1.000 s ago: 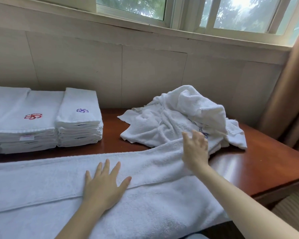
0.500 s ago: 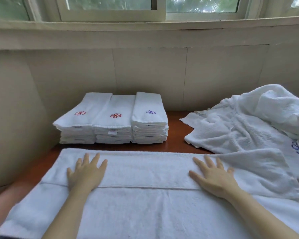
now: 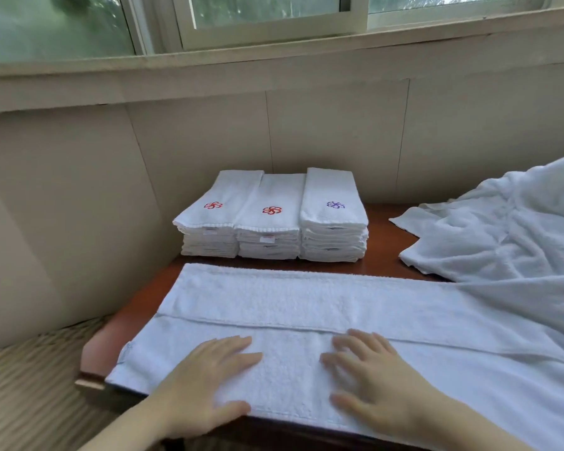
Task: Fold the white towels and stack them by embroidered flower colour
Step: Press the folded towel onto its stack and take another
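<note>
A long white towel lies flat on the front part of a red-brown wooden table. It goes from the table's left end off to the right, and its near edge sits along the table's front edge. One long side is folded over on top, and the edge of that fold makes a line across the towel.

Both hands lie on the near part of the towel, just in front of that line. The left hand is flat with its fingers straight and spread a little, palm down, pressing on the cloth. The right hand is just beside it and does the same. Neither hand is holding anything.

Behind the towel, near the wall, stand three stacks of folded towels, side by side and touching. The left stack and the middle stack each have a red flower on top. The right stack has a purple flower on top.

To the right is a messy pile of white towels that are not folded. The long towel's right end lies against this pile.

A pale wall is behind the table, with a window above it.
</note>
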A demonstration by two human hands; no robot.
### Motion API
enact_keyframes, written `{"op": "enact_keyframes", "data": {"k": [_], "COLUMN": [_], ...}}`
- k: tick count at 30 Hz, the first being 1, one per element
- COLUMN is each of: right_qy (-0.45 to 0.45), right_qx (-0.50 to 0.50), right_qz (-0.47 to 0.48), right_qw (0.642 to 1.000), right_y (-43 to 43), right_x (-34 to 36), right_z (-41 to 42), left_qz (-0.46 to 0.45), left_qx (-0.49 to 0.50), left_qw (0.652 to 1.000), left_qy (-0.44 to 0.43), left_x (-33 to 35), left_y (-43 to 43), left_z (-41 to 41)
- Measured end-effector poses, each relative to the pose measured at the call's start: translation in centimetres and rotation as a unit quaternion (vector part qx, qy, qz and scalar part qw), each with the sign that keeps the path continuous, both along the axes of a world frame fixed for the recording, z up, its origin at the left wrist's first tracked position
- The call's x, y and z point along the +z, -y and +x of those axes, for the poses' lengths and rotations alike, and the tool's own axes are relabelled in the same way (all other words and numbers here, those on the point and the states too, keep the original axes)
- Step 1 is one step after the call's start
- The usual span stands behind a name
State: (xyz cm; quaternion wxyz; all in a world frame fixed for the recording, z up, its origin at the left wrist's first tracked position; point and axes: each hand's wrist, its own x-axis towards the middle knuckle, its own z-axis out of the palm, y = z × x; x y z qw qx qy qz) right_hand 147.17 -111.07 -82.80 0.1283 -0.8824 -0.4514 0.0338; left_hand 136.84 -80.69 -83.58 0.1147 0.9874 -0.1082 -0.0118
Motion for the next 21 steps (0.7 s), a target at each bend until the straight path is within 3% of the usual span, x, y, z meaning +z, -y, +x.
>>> {"op": "enact_keyframes", "data": {"k": [2, 4, 8, 12, 14, 16, 18, 21], "right_qy": [-0.001, 0.075, 0.187, 0.098, 0.033, -0.001, 0.004, 0.023], "right_qx": [0.066, 0.100, 0.048, -0.041, -0.108, -0.170, -0.224, -0.289], "right_qz": [-0.084, -0.113, -0.112, -0.145, -0.160, -0.187, -0.206, -0.143], "right_qw": [0.994, 0.986, 0.975, 0.984, 0.981, 0.968, 0.952, 0.946], "right_y": [-2.2, -4.0, -4.8, -2.9, -1.0, 1.1, 2.2, 2.0], "right_x": [0.9, 1.5, 2.8, 3.3, 4.8, 6.2, 7.9, 8.7], "right_z": [-1.9, -3.5, -5.2, -3.4, -1.2, 2.1, 5.6, 11.0], "left_qz": [0.042, 0.063, 0.133, 0.150, 0.063, -0.065, -0.167, -0.278], "left_qx": [-0.009, -0.038, -0.081, 0.009, 0.128, 0.218, 0.250, 0.274], "left_qw": [0.999, 0.991, 0.959, 0.947, 0.958, 0.962, 0.948, 0.918], "left_qy": [0.031, 0.115, 0.237, 0.282, 0.248, 0.153, 0.103, 0.071], "left_x": [0.3, 0.9, 1.3, 2.9, 4.2, 5.6, 7.0, 8.1], "left_y": [-0.1, -0.2, -0.9, -4.4, -7.0, -9.8, -12.1, -12.9], "left_z": [-2.1, -2.9, -3.5, -4.1, -4.2, -3.5, -2.3, 1.7]}}
